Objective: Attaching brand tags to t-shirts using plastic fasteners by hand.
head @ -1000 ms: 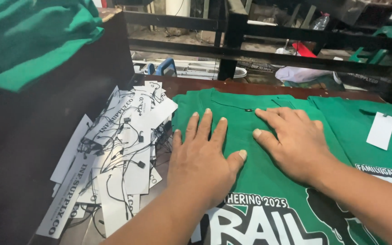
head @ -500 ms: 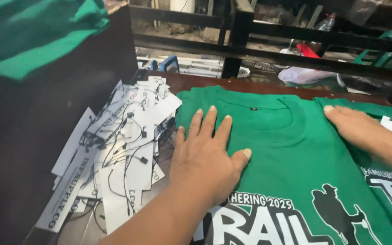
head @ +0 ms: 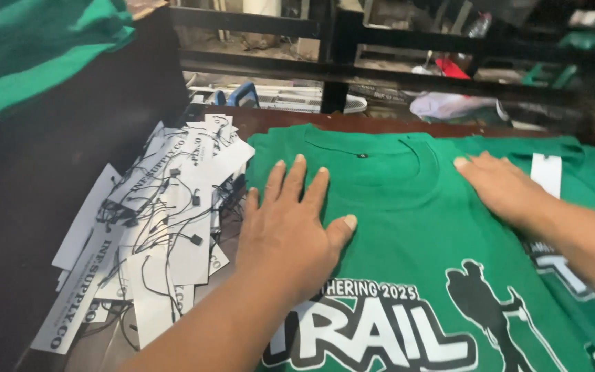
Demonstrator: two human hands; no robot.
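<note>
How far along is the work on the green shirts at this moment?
Done, by the look of it: the second green shirt at right carries a white tag. In hand: the left hand presses flat on the top green shirt, print up, while the right hand rests at its right shoulder. No tag shows on this shirt. Left: a pile of white hang tags with black strings lies unused beside it.

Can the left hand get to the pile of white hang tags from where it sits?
Probably yes: the left hand lies flat on the green shirt, right beside the white hang tags, with nothing between them.
</note>
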